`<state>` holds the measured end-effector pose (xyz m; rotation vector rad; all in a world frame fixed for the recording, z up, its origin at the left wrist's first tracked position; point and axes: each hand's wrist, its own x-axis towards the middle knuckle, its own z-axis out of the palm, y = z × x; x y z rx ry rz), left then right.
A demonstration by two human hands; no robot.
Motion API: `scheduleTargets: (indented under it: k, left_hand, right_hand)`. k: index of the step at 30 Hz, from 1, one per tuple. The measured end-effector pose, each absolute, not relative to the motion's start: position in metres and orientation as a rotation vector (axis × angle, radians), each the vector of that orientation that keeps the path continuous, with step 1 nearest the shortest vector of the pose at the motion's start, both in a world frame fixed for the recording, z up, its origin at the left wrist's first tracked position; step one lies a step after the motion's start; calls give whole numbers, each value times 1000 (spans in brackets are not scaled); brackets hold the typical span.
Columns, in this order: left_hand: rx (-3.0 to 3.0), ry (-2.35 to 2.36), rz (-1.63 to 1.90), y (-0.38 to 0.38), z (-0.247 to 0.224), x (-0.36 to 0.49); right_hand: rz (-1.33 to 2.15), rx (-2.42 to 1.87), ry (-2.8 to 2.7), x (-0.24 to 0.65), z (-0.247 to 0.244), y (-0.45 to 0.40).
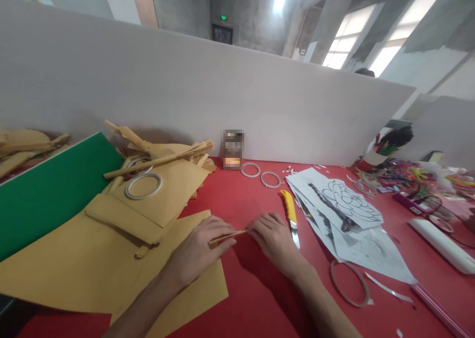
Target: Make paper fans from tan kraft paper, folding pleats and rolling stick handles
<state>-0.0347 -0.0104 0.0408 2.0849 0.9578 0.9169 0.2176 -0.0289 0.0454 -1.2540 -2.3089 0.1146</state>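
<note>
Between my two hands a narrow folded strip of brown paper point(226, 238) is held just above the red tabletop. My left hand point(202, 246) grips its left end, thumb in front and fingers behind. At the other end my right hand point(272, 236) is closed on the strip, its fingertips partly hidden. Large brown paper sheets point(74, 273) lie beneath and left of my left hand. A utility knife point(289, 212) with a yellow handle and bare blade lies just right of my right hand.
White paper sheets point(345, 204), one with a flower drawing, lie on the right. Tape rings point(144, 186) rest on the brown paper pile, with others on the table. A green board point(55, 194) stands left; a white partition point(185, 90) runs behind. Cluttered craft supplies point(411, 177) fill the far right.
</note>
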Motion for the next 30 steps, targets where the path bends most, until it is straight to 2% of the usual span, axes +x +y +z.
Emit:
scheduleTargets:
  k: [6,9,15,20,24,28,30]
  left_hand:
    - [1783,1142,729,-7,42,-37]
    - [1624,1128,658,-9,46,-37]
    - [1434,1056,628,-9,52,-40]
    - [1745,1101,551,-7,56,-45]
    - [2041,1115,584,-7,54,-41]
    - [2062,1138,546,-8,55,-32]
    - [2039,1135,499,-9,61,-28]
  right_hand:
    - [850,-1477,-2080,236,65,-28]
    - [1034,-1475,-1989,244,67,-25]
    - [932,-1547,-2020,238,72,-25]
    - [961,-1579,-2110,234,79,-28]
    - [856,-1621,-2259,233,83,-28]
    - [641,-1525,-2421,221,89,-27]
    - [660,-1476,-2427,214,88,-25]
